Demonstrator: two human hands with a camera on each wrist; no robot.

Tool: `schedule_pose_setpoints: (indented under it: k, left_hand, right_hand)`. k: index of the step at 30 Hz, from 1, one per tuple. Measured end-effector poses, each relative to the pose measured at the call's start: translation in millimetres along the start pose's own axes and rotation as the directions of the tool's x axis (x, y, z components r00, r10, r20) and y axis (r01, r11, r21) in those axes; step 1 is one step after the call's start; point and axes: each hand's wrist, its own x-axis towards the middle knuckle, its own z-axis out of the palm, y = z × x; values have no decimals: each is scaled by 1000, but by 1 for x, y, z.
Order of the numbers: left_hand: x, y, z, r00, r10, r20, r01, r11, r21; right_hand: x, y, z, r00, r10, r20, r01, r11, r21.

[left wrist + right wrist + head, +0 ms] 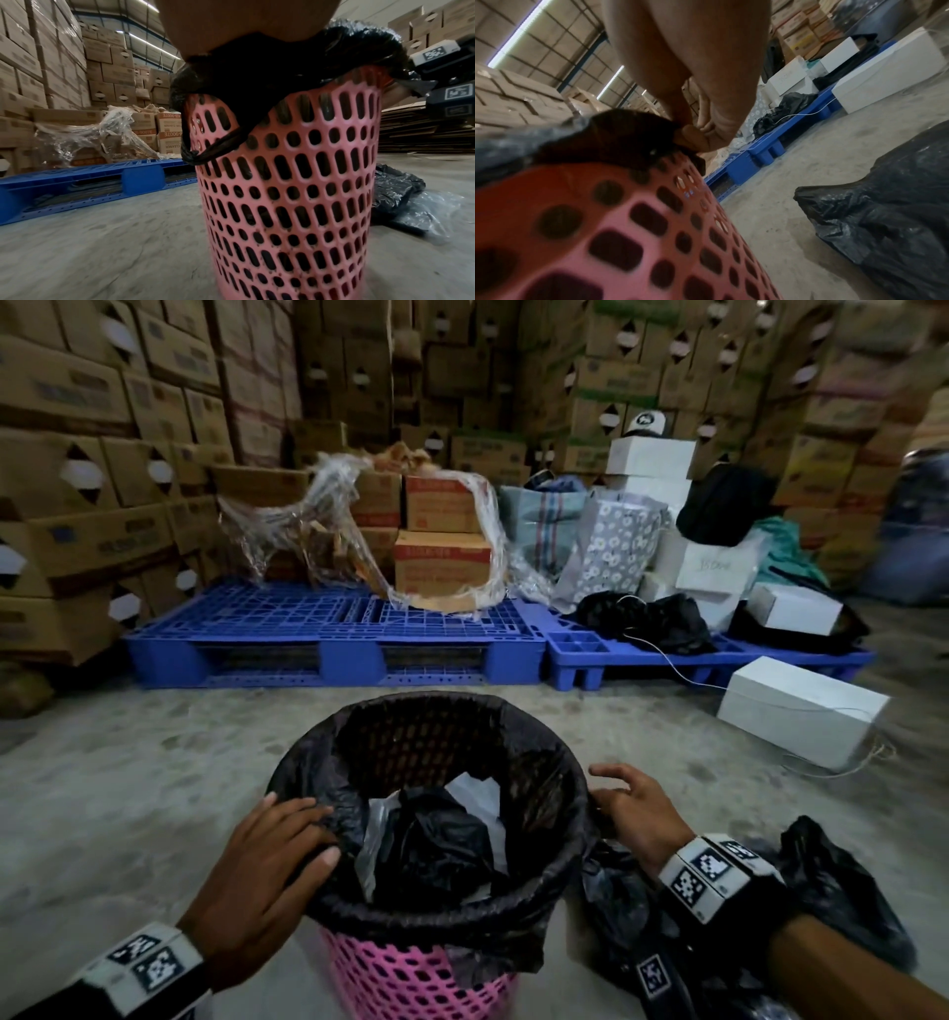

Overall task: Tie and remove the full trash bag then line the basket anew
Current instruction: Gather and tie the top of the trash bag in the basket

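A pink perforated basket stands on the concrete floor right in front of me. A black trash bag lines it, its edge folded over the rim. Crumpled black and white plastic trash lies inside. My left hand rests on the bag at the left rim, fingers fairly straight. My right hand pinches the bag's edge at the right rim between thumb and fingers.
Another black bag lies crumpled on the floor right of the basket. Blue pallets carrying boxes and bags sit behind, a white box lies at the right, and stacked cartons wall the area.
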Motion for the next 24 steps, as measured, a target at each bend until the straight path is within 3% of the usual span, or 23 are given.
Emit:
schedule_pose_setpoints:
  k: [6, 11, 14, 17, 20, 24]
  left_hand:
    - [1, 2, -3, 999, 35, -36, -35, 999, 15]
    - [2, -1, -3, 998, 50, -29, -49, 998, 37]
    - [3, -1, -2, 998, 53, -35, -52, 998, 40]
    - [1, -1, -1, 998, 55, -35, -54, 998, 35]
    - [2, -1, 0, 998, 46, -41, -45, 999, 26]
    - [2, -1, 0, 999, 32, -28, -31, 999, 19]
  right_hand:
    - [7, -24, -9, 993, -117, -26, 114, 988, -99]
    - [13, -9, 1, 996, 44, 81, -21, 963, -269]
    - [10, -4, 4, 986, 131, 105, -116, 983, -141]
    - [10, -6, -1, 987, 131, 92, -129, 991, -34]
    - [11, -11, -4, 996, 71, 46, -66, 993, -93]
    - [12, -33, -12, 986, -164, -9, 161, 976, -148]
